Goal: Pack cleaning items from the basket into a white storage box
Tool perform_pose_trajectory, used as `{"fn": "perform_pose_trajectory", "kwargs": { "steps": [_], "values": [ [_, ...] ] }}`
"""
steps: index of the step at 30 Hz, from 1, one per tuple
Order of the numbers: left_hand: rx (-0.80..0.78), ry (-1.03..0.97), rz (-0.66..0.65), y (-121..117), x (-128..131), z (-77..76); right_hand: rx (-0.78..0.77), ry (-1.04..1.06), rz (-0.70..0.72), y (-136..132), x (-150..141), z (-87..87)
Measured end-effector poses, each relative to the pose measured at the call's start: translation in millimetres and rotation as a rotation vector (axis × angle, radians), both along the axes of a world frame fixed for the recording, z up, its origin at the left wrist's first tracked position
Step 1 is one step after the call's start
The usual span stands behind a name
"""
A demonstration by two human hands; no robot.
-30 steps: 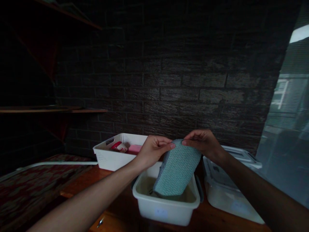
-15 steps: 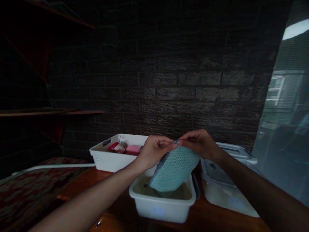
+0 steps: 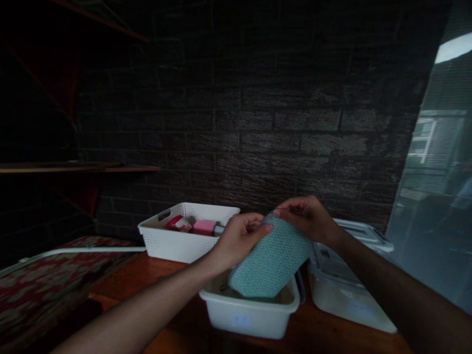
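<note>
Between my two hands hangs a teal, textured cleaning cloth with a dark checked edge or backing. My left hand pinches its upper left edge between thumb and fingers. At the top edge, my right hand grips it close to the left one. The cloth's lower end dips inside the rim of a white plastic tub directly below; whether it touches anything in there, I cannot tell. A small dark item shows at the tub's left inside, mostly hidden by the cloth.
Behind my left hand stands a white perforated basket holding a red-and-white container and a pink item. A translucent lidded box is at the right. The wooden table meets a dark brick wall; shelves jut out left.
The cloth has turned so more of its teal face and less of the dark edge shows. My left hand has slid slightly down along its edge, leaving a wider gap between the hands.
</note>
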State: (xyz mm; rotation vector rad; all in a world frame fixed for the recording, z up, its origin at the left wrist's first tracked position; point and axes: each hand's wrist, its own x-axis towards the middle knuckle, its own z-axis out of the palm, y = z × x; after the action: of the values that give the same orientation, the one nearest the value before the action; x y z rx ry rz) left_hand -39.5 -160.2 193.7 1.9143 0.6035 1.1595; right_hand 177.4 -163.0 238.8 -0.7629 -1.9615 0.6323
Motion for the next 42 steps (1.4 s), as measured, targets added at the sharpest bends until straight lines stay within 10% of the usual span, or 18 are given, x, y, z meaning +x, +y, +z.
{"fn": "perform_pose_trajectory", "kwargs": {
  "steps": [8, 42],
  "values": [
    [0.063, 0.232, 0.191, 3, -19, -35.6, 0.057, -0.054, -0.152, 8, 9, -4.1],
    [0.117, 0.371, 0.125, 3, -54, -36.0, 0.047, 0.024, -0.468, 3, 50, -5.8]
  ]
}}
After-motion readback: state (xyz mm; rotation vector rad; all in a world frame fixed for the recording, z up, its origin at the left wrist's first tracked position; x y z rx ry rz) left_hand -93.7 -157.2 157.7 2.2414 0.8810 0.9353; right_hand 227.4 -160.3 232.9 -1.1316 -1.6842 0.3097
